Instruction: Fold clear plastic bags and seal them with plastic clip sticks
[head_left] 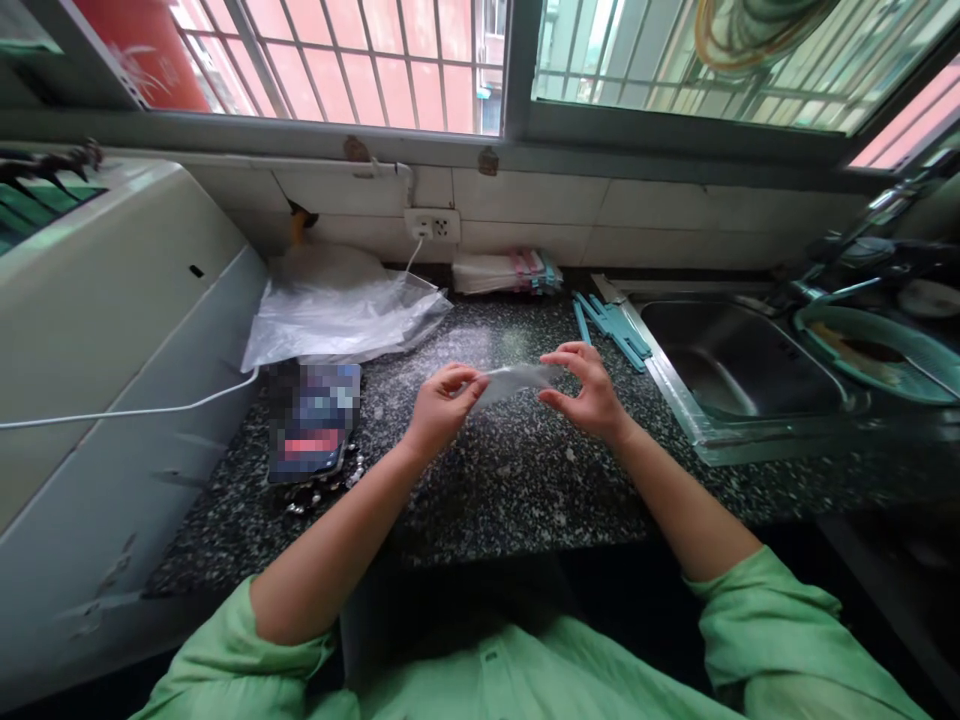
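Observation:
A small clear plastic bag (pixel 514 383) is held up over the speckled dark countertop (pixel 517 490). My left hand (pixel 444 405) pinches its left end between thumb and fingers. At the bag's right end, my right hand (pixel 583 388) has its thumb and fingers spread apart, with a gap between them. Several flat light-blue plastic strips (pixel 616 330) lie on the counter beyond my right hand. Near the wall rests a stack of packed clear bags (pixel 506 272) with pink and blue pieces showing at its right end.
A pile of large clear plastic bags (pixel 345 310) lies at the back left, with a phone (pixel 315 420) in front of it. To the right is a metal sink (pixel 739 355) holding a greenish basin (pixel 885 350) at its far side. A white cable (pixel 135 412) runs across the left.

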